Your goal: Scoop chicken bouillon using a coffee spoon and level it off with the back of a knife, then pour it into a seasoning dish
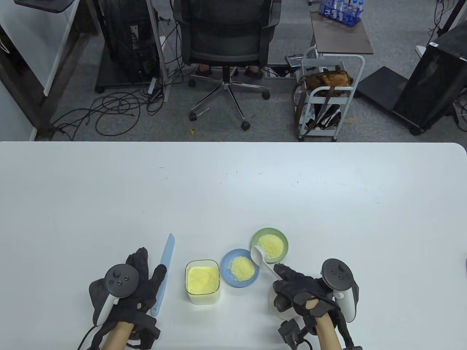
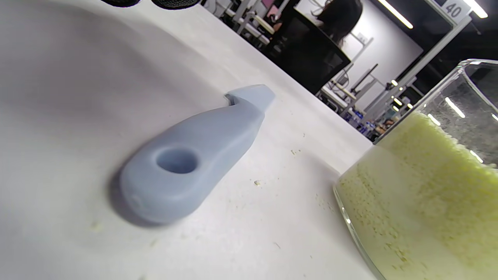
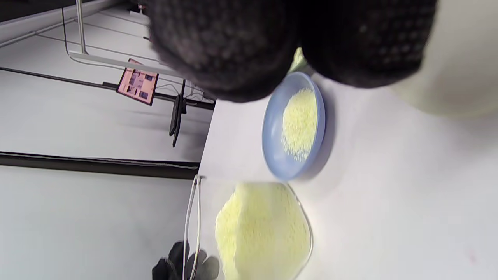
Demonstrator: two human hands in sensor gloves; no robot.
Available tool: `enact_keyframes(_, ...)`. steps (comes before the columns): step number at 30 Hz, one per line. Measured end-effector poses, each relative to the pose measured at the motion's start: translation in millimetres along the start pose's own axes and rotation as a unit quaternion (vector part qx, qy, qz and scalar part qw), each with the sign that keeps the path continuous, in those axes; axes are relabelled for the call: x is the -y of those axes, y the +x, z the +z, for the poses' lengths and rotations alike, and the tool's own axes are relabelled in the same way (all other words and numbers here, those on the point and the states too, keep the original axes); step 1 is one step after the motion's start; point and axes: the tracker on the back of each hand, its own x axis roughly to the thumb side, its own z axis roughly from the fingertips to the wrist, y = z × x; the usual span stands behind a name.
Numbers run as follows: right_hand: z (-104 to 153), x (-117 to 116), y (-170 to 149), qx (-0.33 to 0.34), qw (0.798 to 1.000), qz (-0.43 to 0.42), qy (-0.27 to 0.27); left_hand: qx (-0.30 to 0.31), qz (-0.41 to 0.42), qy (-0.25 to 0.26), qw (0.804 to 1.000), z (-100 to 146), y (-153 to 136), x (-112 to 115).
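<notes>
A square glass container (image 1: 203, 281) of yellow chicken bouillon stands near the table's front edge. To its right are a blue dish (image 1: 225, 276) and a green dish (image 1: 282, 243), each holding a heap of bouillon. My right hand (image 1: 281, 274) pinches the handle of a white coffee spoon (image 1: 262, 259). Its bowl looks empty and lies over the green dish's near rim. A light blue knife (image 1: 164, 275) lies flat on the table left of the container. My left hand (image 1: 146, 271) rests spread beside it, one fingertip at the knife's edge. The left wrist view shows the knife handle (image 2: 194, 155) lying free.
A pale round object (image 1: 271, 302) sits partly hidden under my right hand. Loose bouillon grains (image 2: 295, 151) lie scattered on the table between knife and container (image 2: 424, 194). Beyond the table's far edge stand an office chair (image 1: 224, 32) and a white cart (image 1: 328, 91).
</notes>
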Motion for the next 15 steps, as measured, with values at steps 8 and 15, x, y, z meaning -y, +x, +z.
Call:
enact_keyframes(8, 5, -14, -1, 0.021, 0.998, -0.013, 0.051, 0.168, 0.042, -0.023, 0.985, 13, 36, 19)
enact_keyframes(15, 0, -29, 34, 0.069, 0.995, 0.017, 0.074, 0.181, -0.023, -0.070, 0.981, 10, 40, 37)
